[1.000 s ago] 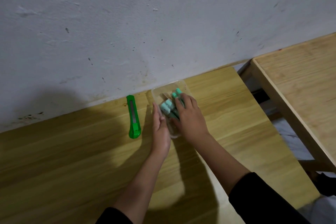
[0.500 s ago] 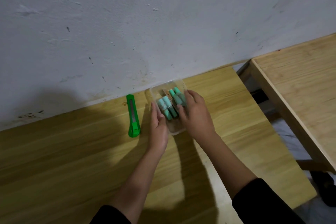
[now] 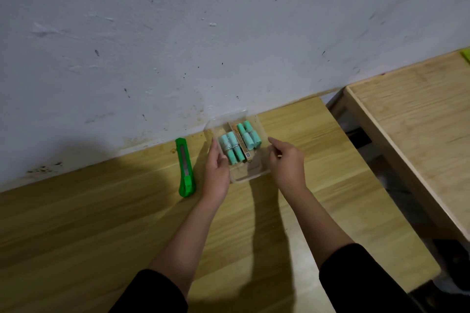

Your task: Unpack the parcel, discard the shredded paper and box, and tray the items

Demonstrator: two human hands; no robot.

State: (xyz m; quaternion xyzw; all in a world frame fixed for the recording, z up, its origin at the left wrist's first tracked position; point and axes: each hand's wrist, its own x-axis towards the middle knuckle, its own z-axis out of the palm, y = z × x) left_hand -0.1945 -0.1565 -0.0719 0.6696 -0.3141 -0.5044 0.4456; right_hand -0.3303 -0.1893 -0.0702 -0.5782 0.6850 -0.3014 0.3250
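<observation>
Tray (image 3: 262, 132), clear plastic, sits far on the tabletop (image 3: 101, 223) holding teal rolls (image 3: 232, 147) and a slim carton (image 3: 243, 143); traying looks done. Left hand (image 3: 217, 173) touches its side; right hand (image 3: 287, 160) hovers, loosely open. No parcel visible.

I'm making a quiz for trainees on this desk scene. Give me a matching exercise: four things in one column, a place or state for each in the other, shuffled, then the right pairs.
Things
1. green utility knife
2. clear plastic tray
3. teal rolls
4. left hand

Places or states
A. lying inside the tray, beside a narrow brown box
B. at the tray's left wall, fingers open
C. on the table near the wall, between the two hands
D. flat on the table, left of the tray

Pairs: 1-D, 2-C, 3-A, 4-B
</observation>
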